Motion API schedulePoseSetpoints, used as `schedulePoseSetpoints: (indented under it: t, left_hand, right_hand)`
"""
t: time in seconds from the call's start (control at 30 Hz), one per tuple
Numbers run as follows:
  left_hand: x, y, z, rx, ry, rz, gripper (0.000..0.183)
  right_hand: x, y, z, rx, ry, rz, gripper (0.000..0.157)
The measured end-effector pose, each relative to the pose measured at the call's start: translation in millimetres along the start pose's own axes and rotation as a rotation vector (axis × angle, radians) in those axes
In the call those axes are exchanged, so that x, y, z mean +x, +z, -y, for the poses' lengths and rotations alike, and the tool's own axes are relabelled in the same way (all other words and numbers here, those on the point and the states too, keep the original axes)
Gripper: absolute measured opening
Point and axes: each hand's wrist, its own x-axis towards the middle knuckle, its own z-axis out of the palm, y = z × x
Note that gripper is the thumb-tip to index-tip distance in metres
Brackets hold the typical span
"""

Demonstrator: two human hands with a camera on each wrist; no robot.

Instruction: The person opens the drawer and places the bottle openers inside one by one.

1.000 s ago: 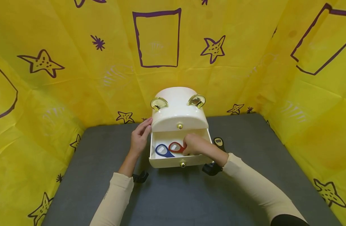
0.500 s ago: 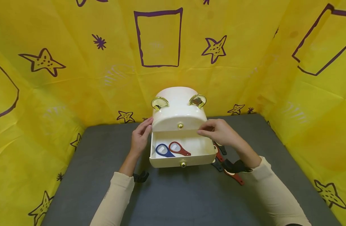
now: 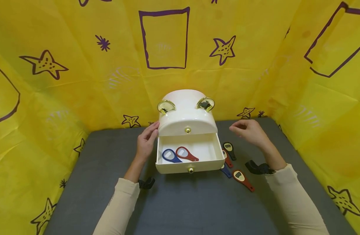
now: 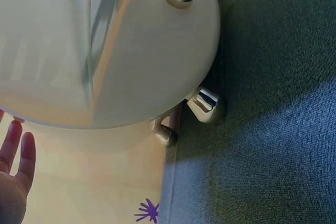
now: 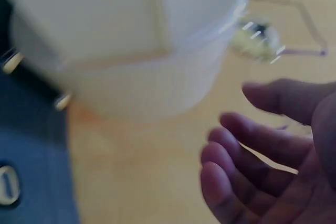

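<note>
A white drawer box (image 3: 187, 112) with gold ear-shaped trims stands on the table, its lower drawer (image 3: 206, 145) pulled out. Inside that drawer lie a blue bottle opener (image 3: 171, 156) and a red bottle opener (image 3: 187, 154), side by side. My left hand (image 3: 146, 142) rests its extended fingers against the box's left side; in the left wrist view its fingers (image 4: 26, 156) show at the lower left. My right hand (image 3: 250, 132) hovers empty to the right of the box, fingers loosely bent. The right wrist view shows the same relaxed fingers (image 5: 236, 145) apart from the box.
On the table right of the drawer lie several more bottle openers: a black one (image 3: 229, 150), a red one (image 3: 242, 180), and a red and a blue one (image 3: 226, 171) partly hidden by the drawer. A yellow patterned cloth (image 3: 165, 81) walls the grey table (image 3: 182, 209).
My right hand has let go of the red bottle opener in the drawer, lifted out and moved right, past the box's side. The left hand has stayed in place.
</note>
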Motion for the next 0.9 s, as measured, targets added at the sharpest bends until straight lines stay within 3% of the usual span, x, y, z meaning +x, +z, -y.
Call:
schedulePoseSetpoints:
  t: [0.2,0.4,0.5,0.77,0.9]
  left_hand:
    - [-0.8,-0.1,-16.4,-0.006,0.019,0.016,0.030]
    - [2.6,-1.7,4.9,0.000,-0.030,0.005,0.032]
    - [2.8,-2.1,7.4,0.004,-0.034,0.010,0.032]
    - [-1.9,-0.7,-20.6,0.030,-0.037,0.025,0.031]
    - [-2.3,-0.3,-21.8,0.030,-0.032,0.021,0.031]
  right_hand:
    - [12.3,18.5,-40.7,-0.058,0.042,-0.041,0.037]
    - [18.0,41.8,-71.6,-0.125,0.091,0.019,0.029]
    - [17.9,51.4,-83.4,-0.155,0.143,0.053,0.026]
    - [10.2,70.7,-99.8,-0.265,0.232,0.106,0.026]
    - [7.6,79.8,-103.4,-0.309,0.242,0.116,0.026]
